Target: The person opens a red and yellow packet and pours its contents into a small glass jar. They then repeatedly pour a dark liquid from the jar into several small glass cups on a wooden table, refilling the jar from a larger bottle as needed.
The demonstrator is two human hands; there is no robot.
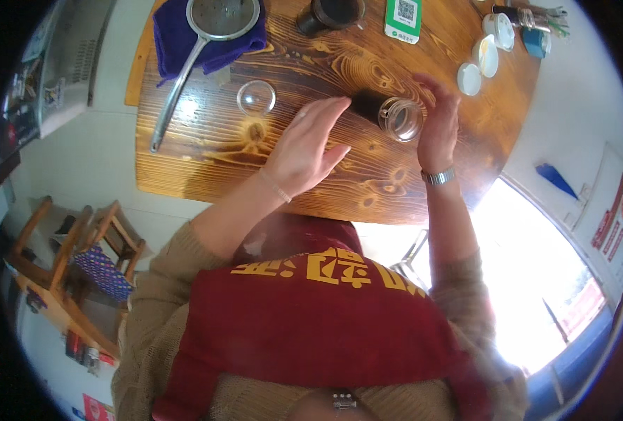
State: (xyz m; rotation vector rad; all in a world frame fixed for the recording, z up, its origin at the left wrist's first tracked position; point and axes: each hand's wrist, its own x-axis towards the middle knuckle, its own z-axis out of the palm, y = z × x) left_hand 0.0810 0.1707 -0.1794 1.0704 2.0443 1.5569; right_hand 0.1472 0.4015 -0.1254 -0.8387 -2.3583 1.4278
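A glass jar with dark contents (pixel 400 119) stands on the wooden table (pixel 206 171), between my two hands. My left hand (pixel 311 144) is to its left, fingers extended and thumb apart, holding nothing. On the jar's other side, my right hand (pixel 440 123) has its fingers raised and its palm turned towards the glass; a small gap shows between them. A round clear lid or small glass dish (pixel 256 98) lies left of my left hand. Farther back is a second glass vessel with dark liquid (pixel 338 13).
A long-handled metal strainer (pixel 177 94) rests partly on a purple cloth (pixel 209 55) at the back left. A green and white card stand (pixel 403 20) bears a printed code. White tubs and lids (pixel 469 79) stand at the right, and wooden chairs (pixel 59 252) at the lower left.
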